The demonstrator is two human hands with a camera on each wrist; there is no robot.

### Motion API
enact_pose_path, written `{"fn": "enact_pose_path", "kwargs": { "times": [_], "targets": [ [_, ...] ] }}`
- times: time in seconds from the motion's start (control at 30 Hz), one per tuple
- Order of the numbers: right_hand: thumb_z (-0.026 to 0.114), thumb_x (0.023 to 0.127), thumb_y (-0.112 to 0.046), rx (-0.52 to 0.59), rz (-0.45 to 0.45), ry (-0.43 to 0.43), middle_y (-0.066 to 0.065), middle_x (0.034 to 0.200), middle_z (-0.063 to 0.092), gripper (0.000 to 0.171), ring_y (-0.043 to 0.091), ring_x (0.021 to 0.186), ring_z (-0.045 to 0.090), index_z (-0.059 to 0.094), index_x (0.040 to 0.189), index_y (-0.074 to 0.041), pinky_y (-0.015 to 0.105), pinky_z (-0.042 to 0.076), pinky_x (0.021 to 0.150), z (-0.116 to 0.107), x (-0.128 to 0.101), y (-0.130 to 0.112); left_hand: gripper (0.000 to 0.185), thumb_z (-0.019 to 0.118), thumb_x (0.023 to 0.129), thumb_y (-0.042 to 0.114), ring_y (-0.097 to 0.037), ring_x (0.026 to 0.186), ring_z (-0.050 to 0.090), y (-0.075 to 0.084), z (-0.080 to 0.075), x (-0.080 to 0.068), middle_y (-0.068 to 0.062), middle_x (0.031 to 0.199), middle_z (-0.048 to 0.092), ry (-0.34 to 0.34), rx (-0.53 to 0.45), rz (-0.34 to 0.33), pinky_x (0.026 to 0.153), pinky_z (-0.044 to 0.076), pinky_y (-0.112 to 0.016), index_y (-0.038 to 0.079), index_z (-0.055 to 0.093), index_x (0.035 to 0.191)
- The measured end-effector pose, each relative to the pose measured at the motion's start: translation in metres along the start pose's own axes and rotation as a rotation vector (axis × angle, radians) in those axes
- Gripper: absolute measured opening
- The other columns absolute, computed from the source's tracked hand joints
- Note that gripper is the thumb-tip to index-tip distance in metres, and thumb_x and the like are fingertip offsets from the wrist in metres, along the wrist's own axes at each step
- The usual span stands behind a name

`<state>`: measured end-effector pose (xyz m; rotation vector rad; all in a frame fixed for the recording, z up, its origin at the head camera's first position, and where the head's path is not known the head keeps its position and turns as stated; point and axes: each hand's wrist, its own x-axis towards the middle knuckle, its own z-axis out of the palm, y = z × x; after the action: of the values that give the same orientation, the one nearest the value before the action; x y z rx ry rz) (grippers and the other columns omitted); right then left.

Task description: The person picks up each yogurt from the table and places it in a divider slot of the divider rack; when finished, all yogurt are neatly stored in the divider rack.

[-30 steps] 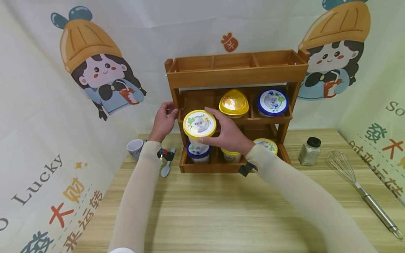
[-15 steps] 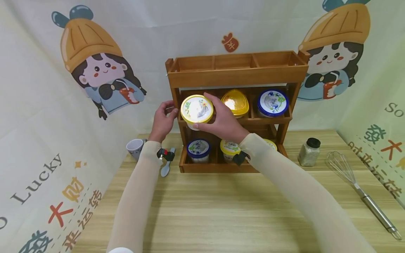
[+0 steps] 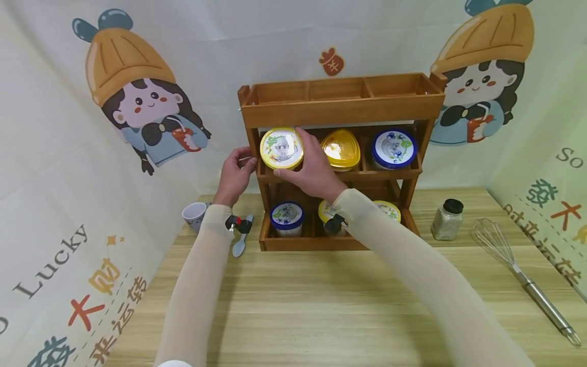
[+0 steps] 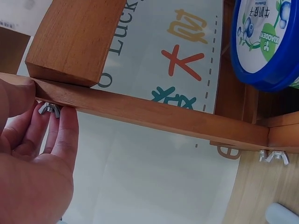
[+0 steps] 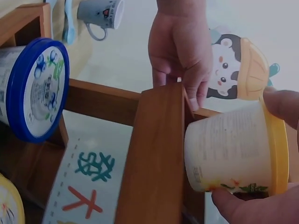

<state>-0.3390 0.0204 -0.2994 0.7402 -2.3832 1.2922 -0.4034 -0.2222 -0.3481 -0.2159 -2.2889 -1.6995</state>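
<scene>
In the head view my right hand [image 3: 314, 171] grips a white tub with a yellow lid [image 3: 282, 148], thumb at the near side and fingers at the far side. The tub is at the left compartment of the middle tier of a wooden rack [image 3: 341, 116]; in the right wrist view its base [image 5: 198, 154] is right by the tier's front board. My left hand [image 3: 235, 176] holds the rack's left post [image 4: 140, 112], fingers beside a wing nut [image 4: 49, 109]. A yellow triangular-lidded container [image 3: 341, 149] and a blue-lidded tub [image 3: 394, 148] share the middle tier.
Below are a blue-lidded tub [image 3: 287, 220] and two yellow-lidded tubs, partly hidden by my right arm. A mug [image 3: 194, 214] and spoon [image 3: 239, 248] lie left of the rack. A black-capped jar [image 3: 447, 219] and a whisk [image 3: 495, 239] are on the right.
My right hand has raised the yellow-lidded tub from in front of the lower tier and moved it back into the middle tier's left compartment. My left hand has stayed on the post.
</scene>
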Motion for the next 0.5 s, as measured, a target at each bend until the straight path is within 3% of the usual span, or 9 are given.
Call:
{"fn": "enact_pose_path", "kwargs": {
  "times": [0.5],
  "targets": [
    [0.089, 0.085, -0.032, -0.039, 0.081, -0.022, 0.02, 0.154, 0.044, 0.107, 0.033, 0.138, 0.048, 0.023, 0.165, -0.005, 0.047, 0.042, 0.122, 0.025, 0.014, 0.006, 0.045, 0.058, 0.11, 0.021, -0.029, 0.137, 0.057, 0.0, -0.001, -0.001, -0.013, 0.152, 0.054, -0.008, 0.039, -0.016, 0.113, 0.054, -0.043, 0.01, 0.048, 0.153]
  ]
}}
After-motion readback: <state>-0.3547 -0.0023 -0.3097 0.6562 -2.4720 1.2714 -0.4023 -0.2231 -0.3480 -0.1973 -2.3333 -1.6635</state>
